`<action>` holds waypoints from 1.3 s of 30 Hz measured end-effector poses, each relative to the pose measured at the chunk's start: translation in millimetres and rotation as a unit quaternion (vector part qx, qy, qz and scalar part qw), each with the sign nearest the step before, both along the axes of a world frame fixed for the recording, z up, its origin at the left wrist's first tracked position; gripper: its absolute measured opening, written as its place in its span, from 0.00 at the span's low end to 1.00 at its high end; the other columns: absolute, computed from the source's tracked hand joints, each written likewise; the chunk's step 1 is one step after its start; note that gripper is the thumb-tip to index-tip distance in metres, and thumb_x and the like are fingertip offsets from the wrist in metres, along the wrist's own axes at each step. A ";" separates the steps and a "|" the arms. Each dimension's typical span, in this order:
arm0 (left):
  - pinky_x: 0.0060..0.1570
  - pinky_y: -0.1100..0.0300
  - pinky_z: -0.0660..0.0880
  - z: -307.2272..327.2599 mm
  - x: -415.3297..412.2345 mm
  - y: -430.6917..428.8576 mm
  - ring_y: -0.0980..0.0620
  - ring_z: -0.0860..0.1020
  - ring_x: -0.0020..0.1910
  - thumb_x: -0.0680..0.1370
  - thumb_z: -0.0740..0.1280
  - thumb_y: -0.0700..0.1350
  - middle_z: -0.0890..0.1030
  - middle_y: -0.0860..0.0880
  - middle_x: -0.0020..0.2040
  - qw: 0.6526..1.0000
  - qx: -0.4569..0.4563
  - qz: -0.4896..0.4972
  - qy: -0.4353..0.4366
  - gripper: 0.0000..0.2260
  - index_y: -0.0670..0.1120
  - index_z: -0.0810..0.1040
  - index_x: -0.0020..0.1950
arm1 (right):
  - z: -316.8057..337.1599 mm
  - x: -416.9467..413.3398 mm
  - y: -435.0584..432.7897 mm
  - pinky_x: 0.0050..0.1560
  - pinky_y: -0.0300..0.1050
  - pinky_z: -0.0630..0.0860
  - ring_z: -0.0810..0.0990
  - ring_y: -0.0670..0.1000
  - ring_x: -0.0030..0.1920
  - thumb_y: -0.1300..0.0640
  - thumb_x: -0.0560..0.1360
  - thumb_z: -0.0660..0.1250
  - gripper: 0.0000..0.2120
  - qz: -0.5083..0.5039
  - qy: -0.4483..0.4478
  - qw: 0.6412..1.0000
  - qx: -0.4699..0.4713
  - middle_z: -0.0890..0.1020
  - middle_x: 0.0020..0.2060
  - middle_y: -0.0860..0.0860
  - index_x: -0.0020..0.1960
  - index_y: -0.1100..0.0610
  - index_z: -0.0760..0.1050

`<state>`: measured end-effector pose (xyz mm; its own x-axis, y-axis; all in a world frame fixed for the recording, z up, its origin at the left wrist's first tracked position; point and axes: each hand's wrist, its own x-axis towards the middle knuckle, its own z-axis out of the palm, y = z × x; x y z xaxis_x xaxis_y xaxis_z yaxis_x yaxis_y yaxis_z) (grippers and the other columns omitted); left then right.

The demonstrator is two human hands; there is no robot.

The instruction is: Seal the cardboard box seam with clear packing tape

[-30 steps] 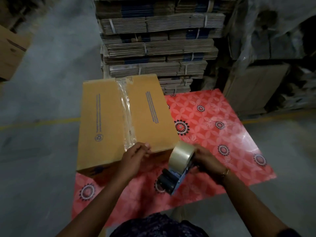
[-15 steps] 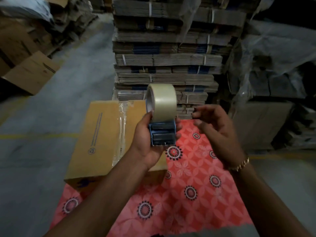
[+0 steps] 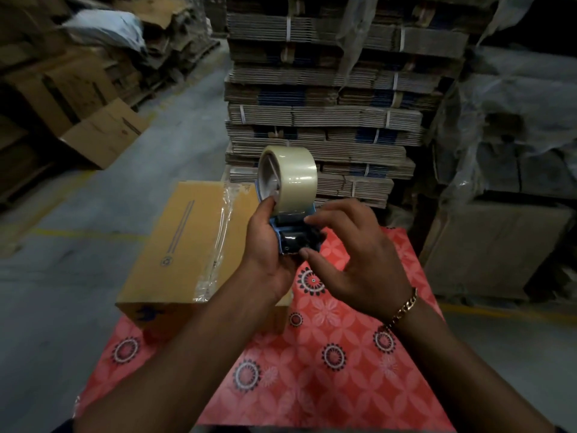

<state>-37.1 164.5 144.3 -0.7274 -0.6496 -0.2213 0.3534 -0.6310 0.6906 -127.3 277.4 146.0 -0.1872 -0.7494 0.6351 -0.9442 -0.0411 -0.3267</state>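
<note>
Above the red tabletop (image 3: 312, 385), our left hand (image 3: 265, 257) grips the tape dispenser (image 3: 288, 221), roll (image 3: 293, 176) at twelve o'clock, steadying it while our right hand (image 3: 359, 260) pinches its roller (image 3: 295, 241).

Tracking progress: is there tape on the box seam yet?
Yes, a clear tape strip runs along the box's top seam; the left hand holds the dispenser.

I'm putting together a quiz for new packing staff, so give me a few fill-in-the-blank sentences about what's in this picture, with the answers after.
1. The left hand grips a blue tape dispenser carrying a roll of clear packing ___.
2. The brown cardboard box rests on a ___ flower-patterned mat.
3. A gold chain bracelet circles the ___ wrist.
Answers: tape; red; right.
</note>
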 end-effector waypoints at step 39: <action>0.29 0.61 0.76 -42.7 -25.4 -24.1 0.47 0.79 0.33 0.82 0.59 0.57 0.81 0.43 0.39 0.998 0.049 0.012 -0.035 0.21 0.40 0.80 0.55 | -34.5 -7.4 -0.4 0.35 0.53 0.70 0.77 0.56 0.39 0.60 0.78 0.66 0.09 -0.006 0.171 0.985 -0.017 0.84 0.42 0.50 0.53 0.56 0.84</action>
<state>-62.6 140.4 101.6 -0.6923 -0.6395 -0.3343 0.3230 -0.6890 0.6488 -134.7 277.0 111.5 0.0335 -0.7261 0.6868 -0.9993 -0.0355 0.0113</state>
